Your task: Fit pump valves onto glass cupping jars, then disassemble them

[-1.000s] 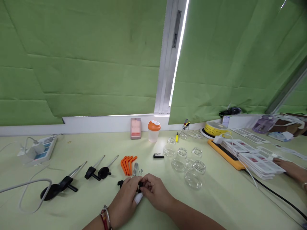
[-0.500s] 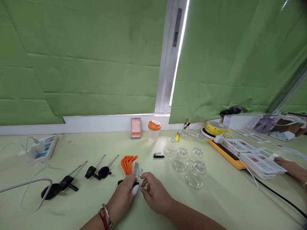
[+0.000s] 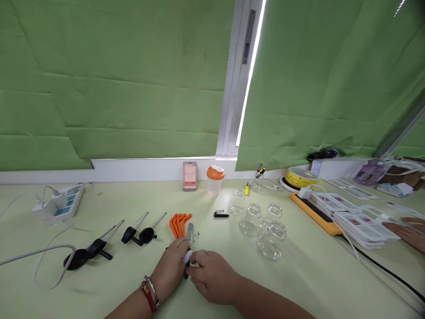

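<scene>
My left hand (image 3: 170,262), a bracelet on its wrist, is closed around a small black part (image 3: 186,275) low in the middle of the table. A white covering (image 3: 188,256) shows at its thumb. My right hand (image 3: 214,275) has its fingertips pinched on the same part from the right. Most of the part is hidden by my fingers, so its kind cannot be made out. Just beyond lie several orange bent handles (image 3: 179,225), some metal pins (image 3: 190,231) and tiny clear bits (image 3: 197,235).
Black pieces with metal rods (image 3: 99,248) lie at left, near a power strip (image 3: 71,203). Glass jars (image 3: 269,247) stand upside down at right. A black piece with a spring (image 3: 221,215) and an orange-lidded cup (image 3: 215,180) are farther back. Another person's hand (image 3: 407,232) rests by stacked cards (image 3: 360,226).
My right hand has closed in to the left and now touches the black part, which has turned to point toward me. The view has shifted slightly.
</scene>
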`<move>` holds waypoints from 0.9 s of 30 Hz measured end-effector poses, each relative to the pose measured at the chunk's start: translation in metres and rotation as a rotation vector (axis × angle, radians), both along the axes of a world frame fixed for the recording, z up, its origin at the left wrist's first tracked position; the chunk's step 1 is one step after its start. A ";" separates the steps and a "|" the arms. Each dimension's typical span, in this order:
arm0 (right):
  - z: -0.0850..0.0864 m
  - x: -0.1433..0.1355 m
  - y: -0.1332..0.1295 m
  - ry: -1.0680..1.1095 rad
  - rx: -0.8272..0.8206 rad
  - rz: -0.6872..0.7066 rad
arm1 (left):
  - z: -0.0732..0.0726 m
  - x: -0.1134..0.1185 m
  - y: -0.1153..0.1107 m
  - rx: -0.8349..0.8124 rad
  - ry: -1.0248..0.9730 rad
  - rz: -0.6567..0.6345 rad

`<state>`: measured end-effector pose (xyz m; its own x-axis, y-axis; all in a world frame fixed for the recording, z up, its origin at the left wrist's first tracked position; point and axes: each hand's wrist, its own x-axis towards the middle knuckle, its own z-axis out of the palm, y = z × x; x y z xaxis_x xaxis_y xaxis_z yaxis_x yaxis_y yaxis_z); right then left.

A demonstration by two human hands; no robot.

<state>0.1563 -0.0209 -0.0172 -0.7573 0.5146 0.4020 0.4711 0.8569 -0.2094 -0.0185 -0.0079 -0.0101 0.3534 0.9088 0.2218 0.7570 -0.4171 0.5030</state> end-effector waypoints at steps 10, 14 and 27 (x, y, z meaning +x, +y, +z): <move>-0.003 -0.004 0.003 -0.083 0.021 -0.014 | 0.010 -0.015 0.008 0.198 0.123 -0.053; -0.002 -0.004 0.002 -0.161 -0.026 -0.047 | 0.010 -0.023 0.011 0.198 0.090 -0.056; 0.004 -0.002 0.001 -0.248 -0.049 -0.048 | 0.002 -0.029 0.013 0.067 -0.003 -0.327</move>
